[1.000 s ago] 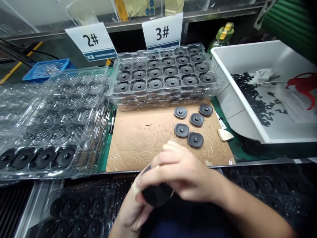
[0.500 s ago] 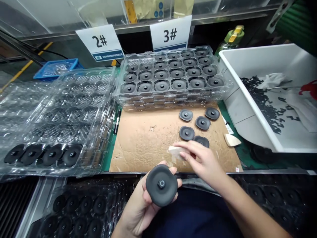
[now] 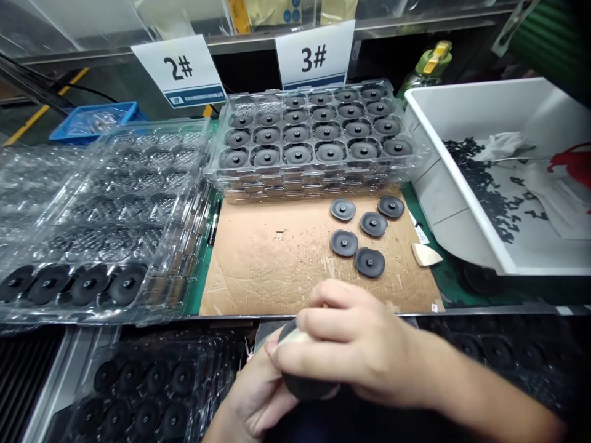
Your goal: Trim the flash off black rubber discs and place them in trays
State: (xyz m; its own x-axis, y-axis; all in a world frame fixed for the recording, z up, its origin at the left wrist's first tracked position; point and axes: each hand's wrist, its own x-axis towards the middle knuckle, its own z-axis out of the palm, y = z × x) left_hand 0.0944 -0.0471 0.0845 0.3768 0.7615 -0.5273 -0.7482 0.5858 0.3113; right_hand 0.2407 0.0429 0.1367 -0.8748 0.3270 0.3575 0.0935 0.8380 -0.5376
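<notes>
R hand (image 3: 355, 344) back on disc (image 3: 307, 387) w/ pad (image 3: 294, 338), blk pcs (image 3: 480, 191) in bin (image 3: 431, 169)

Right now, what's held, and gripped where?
Black disc, by its rim, in the left hand. Right hand covers much of it; its own grip is unclear.

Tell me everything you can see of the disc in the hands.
The disc is dark and smooth with a rounded edge, perhaps plastic or rubber. It is held on the near side of the cardboard. The left hand supports it; the right hand, with a pale pad under its fingers, hides most of it, including its centre.
</notes>
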